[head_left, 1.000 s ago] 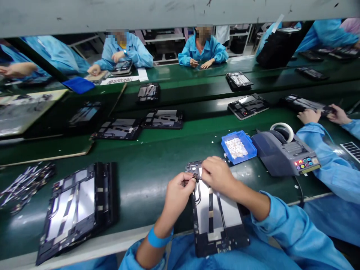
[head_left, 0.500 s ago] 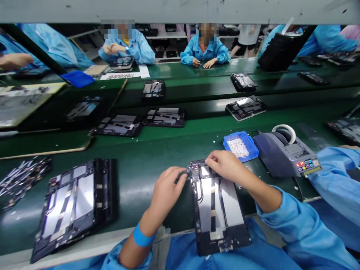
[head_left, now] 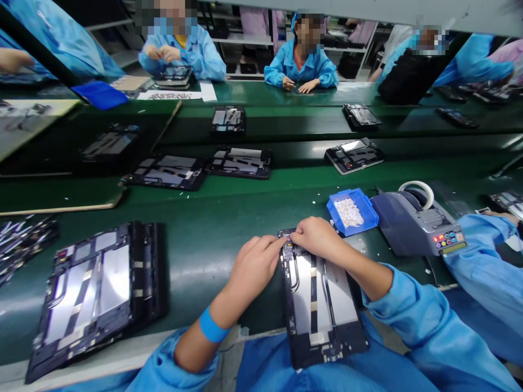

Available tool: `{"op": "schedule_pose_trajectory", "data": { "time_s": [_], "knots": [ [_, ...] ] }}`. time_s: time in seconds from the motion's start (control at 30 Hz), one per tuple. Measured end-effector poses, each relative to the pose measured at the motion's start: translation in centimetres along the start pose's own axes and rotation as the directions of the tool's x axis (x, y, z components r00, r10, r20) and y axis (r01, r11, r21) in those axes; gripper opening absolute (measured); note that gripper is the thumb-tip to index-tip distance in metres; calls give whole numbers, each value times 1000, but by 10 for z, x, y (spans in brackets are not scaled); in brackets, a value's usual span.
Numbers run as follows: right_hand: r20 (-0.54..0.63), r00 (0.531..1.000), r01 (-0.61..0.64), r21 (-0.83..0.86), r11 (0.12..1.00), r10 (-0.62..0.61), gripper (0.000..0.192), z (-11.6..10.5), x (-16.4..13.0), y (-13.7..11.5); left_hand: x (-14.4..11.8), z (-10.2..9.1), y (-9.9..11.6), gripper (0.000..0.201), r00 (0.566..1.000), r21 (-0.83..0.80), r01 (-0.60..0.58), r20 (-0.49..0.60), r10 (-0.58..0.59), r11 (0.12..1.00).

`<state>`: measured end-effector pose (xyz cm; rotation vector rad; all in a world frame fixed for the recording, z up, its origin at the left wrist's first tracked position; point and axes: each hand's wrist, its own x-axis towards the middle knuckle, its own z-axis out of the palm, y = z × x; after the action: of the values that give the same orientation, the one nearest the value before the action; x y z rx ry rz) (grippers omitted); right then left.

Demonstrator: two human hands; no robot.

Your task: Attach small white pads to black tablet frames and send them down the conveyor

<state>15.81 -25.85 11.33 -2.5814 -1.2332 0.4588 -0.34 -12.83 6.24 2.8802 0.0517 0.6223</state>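
A: Where is the panel [head_left: 322, 305]?

B: Flat on the green belt [head_left: 212, 239], straight ahead of the person, its near end hanging over the belt's edge above the blue lap. Both hands meet at its far left corner.

A: And the fingers?

B: The left hand [head_left: 255, 264] reaches in from the left, fingertips pinched together right at that corner. The right hand [head_left: 316, 237] comes over the far edge, its fingertips bunched against the same spot, touching the left ones. Whether a small part sits between them, I cannot tell; the fingers cover it.

A: What lies around?

B: Just beyond the right hand is a blue tray [head_left: 352, 211] of small white pieces, and beside that a grey tape dispenser [head_left: 417, 224] with a white roll on top. To the left, well apart, a stack of panels [head_left: 98, 288].

A: The room?

B: More panels lie on the farther belts. People in blue coats sit across them, and a blue sleeve [head_left: 482, 267] of a neighbour shows at the right.
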Motion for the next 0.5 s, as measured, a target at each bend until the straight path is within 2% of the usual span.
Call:
{"op": "schedule_pose_trajectory", "data": {
  "time_s": [0.23,0.33,0.4,0.5],
  "knots": [
    [0,998,62,-10,998,-62,24,0,0,3,4,-4,4,35,991,114,-35,134,20,993],
    [-53,990,129,14,992,-128,23,7,-8,13,8,-11,8,36,977,159,-29,215,-6,987],
    [-120,964,239,-9,971,-239,21,16,-16,23,12,-15,7,36,966,143,-18,259,-20,990],
    [-155,868,453,-144,880,-472,24,30,-27,36,17,-16,-3,39,961,20,7,275,-12,1000]
  ]
}}
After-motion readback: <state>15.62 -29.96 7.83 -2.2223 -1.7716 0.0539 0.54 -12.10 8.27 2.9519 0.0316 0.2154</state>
